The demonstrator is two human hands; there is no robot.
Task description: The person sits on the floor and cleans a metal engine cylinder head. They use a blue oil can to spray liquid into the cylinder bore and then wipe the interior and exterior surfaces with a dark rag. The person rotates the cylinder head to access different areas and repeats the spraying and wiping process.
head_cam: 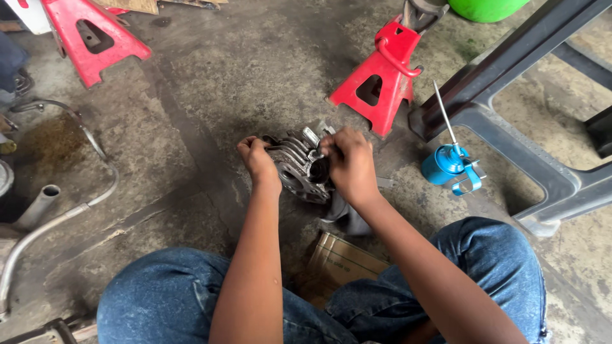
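Hands meet over a dark grey finned metal engine cylinder part (299, 167), which rests on the stained concrete floor (210, 83) just ahead of the person's knees. In the head view, the left hand (258, 159) is closed on the part's left edge, fingers curled over the fins, seemingly to steady the piece and keep it tipped up toward the camera. The right hand (349, 162) is bunched at the upper right of the part, fingertips pinched together on something small against the metal; what they pinch is too small to tell. A dark rag (349, 220) lies under and just beside the part, probably to cushion it and catch grime.

The person sits low in blue jeans (484, 261), with a flattened brown cardboard box (341, 260) between the legs. To the right, near the right hand, stands a small blue oil can with a long thin spout (449, 164), within easy reach. Beyond the part, a red steel jack stand (381, 86) stands upright; a second red jack stand (92, 38) lies at the upper left, well apart. A bent silver exhaust pipe (70, 213) curves along the left side, and a grey plastic chair frame (510, 108) crosses the right.
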